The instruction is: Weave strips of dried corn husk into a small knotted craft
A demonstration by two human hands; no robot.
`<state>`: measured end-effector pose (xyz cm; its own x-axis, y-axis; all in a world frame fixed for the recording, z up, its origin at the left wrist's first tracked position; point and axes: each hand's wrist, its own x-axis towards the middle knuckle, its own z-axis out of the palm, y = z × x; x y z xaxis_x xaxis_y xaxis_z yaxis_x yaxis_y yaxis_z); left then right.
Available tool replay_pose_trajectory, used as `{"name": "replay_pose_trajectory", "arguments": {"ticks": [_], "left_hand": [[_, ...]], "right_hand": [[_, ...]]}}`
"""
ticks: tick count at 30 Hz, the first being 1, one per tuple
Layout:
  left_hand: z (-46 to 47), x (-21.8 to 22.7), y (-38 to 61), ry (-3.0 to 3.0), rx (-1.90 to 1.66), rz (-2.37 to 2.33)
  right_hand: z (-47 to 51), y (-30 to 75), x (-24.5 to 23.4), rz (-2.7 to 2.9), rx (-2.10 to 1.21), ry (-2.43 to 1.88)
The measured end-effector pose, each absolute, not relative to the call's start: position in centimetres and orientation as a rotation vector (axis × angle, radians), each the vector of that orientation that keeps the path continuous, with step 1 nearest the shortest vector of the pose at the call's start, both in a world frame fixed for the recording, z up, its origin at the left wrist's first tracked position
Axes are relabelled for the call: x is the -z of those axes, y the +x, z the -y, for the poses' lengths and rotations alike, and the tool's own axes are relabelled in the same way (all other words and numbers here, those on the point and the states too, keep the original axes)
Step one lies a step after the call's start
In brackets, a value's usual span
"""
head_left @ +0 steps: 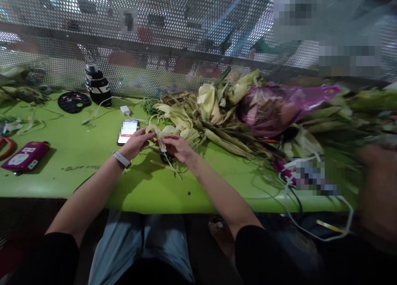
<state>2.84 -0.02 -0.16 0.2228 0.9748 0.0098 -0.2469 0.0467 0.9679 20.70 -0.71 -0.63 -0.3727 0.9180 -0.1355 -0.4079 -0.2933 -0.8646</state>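
Observation:
Both my hands are close together above the green table (149, 198), gripping a pale corn husk (162, 144). Its upper end is pinched in the fingers of my left hand (140, 141), which has a light watch band at the wrist. My right hand (180, 147) pinches the husk from the other side. Just behind my left hand lies a lit smartphone (127, 130). A few thin husk strips (166, 166) rest on the table beneath my hands. Past my right hand spreads a pile of corn husks (192, 111), some pale and some dried brown.
A dark bottle (98, 86) and a black eye mask (73, 102) stand near the perforated metal screen (173, 41). A magenta device (26, 156) and red-handled scissors (6, 147) are at left. A pink plastic bag (266, 111) and a blurred person's arm (378, 190) are at right.

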Motion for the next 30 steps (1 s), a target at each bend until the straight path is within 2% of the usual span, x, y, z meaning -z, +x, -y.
{"name": "replay_pose_trajectory", "arguments": {"ticks": [9,18,23,30], "left_hand": [[-0.3,-0.1,2.3,0.980,-1.240,-0.907],[0.5,-0.7,3.1,1.238,-1.296,-1.171],[0.7,-0.3,3.6,1.215,-1.258,-1.142],[1.0,-0.3,3.9,1.194,-1.132,-1.147]], "right_hand": [[0.5,20.9,0.7,0.944,-1.832,-0.832],[0.6,21.3,-0.1,1.024,-1.700,-0.884],[1.1,20.4,0.5,1.115,-1.709,-0.917],[0.9,20.3,1.1,1.228,-1.561,-0.948]]}}
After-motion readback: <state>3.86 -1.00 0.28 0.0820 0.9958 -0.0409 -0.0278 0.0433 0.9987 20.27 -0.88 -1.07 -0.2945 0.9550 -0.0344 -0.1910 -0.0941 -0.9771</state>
